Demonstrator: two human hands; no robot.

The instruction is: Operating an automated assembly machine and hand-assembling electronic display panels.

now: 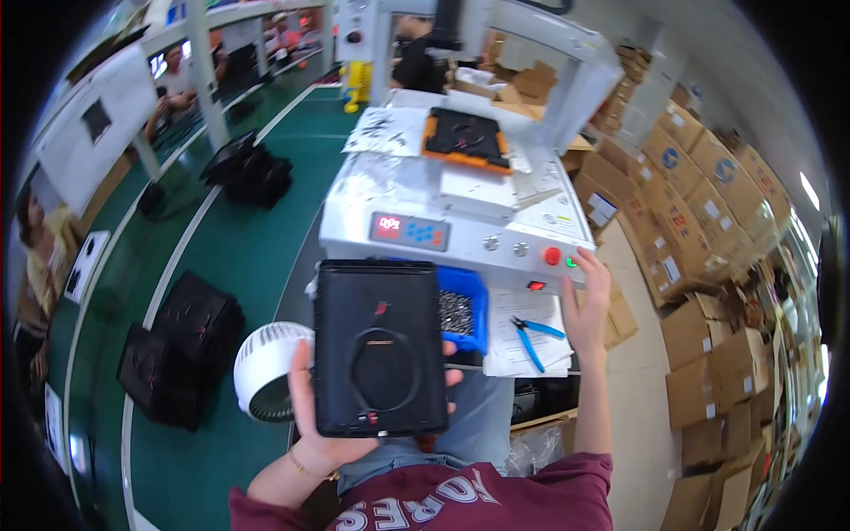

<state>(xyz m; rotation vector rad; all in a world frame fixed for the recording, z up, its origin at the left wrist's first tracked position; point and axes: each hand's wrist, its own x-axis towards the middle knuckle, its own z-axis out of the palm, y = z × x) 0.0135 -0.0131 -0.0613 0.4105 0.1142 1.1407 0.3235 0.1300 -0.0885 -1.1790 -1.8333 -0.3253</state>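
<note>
Upright in front of my body is a flat black plastic housing (379,301) with a ring-shaped wire or groove on its face. My left hand (323,438) grips it at the lower edge, thumb on one side and fingertips round the other. My right hand (588,310) holds nothing, and its fingers are apart at the right end of the white machine's front panel (460,252). The index fingertip is beside a lit green button (571,263); whether it touches cannot be made out. On the machine bed, a similar black part (462,131) sits in an orange fixture (467,163).
A blue bin of small screws (479,310) and blue-handled cutters (531,341) on papers lie below the machine. A white fan (270,354) stands left of my left hand. Black housings (190,310) rest on the green conveyor (257,230). Cardboard boxes (699,177) line the right.
</note>
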